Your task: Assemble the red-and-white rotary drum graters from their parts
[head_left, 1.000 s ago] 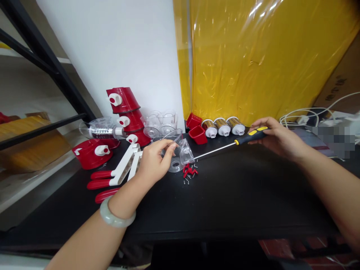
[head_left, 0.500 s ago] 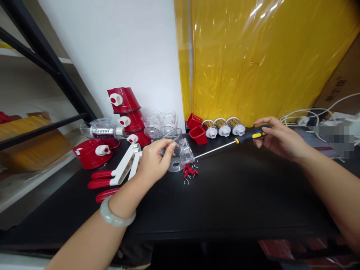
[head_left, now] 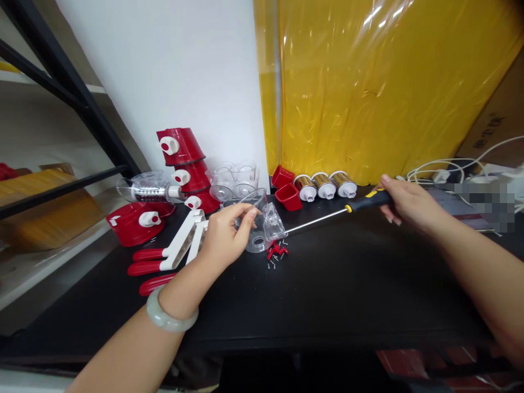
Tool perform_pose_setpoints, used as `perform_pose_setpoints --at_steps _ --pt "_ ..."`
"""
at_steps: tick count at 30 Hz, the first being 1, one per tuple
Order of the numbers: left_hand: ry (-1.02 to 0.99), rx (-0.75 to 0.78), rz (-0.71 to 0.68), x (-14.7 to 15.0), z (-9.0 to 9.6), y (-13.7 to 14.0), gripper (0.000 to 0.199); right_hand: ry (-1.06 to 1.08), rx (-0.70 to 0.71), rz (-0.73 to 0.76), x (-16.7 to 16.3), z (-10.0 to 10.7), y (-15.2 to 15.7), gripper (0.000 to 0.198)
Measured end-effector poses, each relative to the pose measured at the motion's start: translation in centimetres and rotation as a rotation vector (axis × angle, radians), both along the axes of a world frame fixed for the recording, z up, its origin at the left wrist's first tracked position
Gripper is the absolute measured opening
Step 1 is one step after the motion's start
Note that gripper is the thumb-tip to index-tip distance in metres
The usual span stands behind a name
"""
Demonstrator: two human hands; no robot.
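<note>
My left hand [head_left: 229,229] pinches the rim of a clear plastic grater housing [head_left: 257,243], which stands just over the black table. A screwdriver [head_left: 370,200] with a black and yellow handle is in my right hand [head_left: 405,202], its fingers closed round the handle's end. The long shaft slants down to the left, and its tip meets the lower right side of the clear housing. Below that spot lie small red plastic parts [head_left: 277,250] and several loose screws [head_left: 272,266]. A screw at the tip is too small to make out.
White cranks with red handles [head_left: 149,267] lie left of my left hand. Stacked red bases [head_left: 192,177], clear housings [head_left: 235,177], red pushers [head_left: 289,196] and grater drums [head_left: 326,185] line the back. White cables [head_left: 454,164] lie at right.
My right hand has shifted slightly and changed its grip, turning the screwdriver handle. The clear housing has moved slightly right and down. My left hand keeps its hold.
</note>
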State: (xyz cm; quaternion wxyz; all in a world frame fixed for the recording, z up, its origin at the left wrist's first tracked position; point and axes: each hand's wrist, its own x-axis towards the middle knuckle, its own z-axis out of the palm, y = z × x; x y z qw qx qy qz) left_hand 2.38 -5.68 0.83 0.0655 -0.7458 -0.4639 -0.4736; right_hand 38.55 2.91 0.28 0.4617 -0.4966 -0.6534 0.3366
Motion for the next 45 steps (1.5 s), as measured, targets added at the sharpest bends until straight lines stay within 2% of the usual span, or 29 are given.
perform_pose_setpoints --at_steps 5,7,9,13,21,31,39,45 --pt "0.029 0.005 0.035 -0.3 -0.1 0.1 0.017 0.281 -0.124 0.196 -0.1 -0.1 0.6 0.023" --pt "0.029 0.005 0.047 -0.3 0.0 0.1 0.017 0.348 -0.118 0.258 0.1 -0.1 0.6 0.026" --pt "0.017 0.001 0.052 -0.2 0.0 0.1 0.018 0.324 -0.075 0.285 0.4 -0.1 0.5 0.026" --pt "-0.024 -0.030 0.031 -0.1 0.0 0.0 0.019 0.200 -0.015 0.246 0.9 0.2 0.2 0.035" --pt "-0.058 -0.005 0.051 0.0 0.1 0.0 0.016 0.113 0.033 0.229 0.5 0.5 0.2 0.049" --pt "-0.018 0.027 0.069 -0.1 0.0 0.0 0.014 0.122 -0.034 0.194 0.2 0.3 0.1 0.055" --pt "0.048 0.071 0.080 0.0 0.0 -0.1 0.013 0.168 -0.113 0.148 0.0 -0.1 0.4 0.052" --pt "0.036 0.079 0.085 0.1 0.1 -0.2 0.014 0.213 -0.101 0.141 -0.3 -0.3 0.4 0.050"
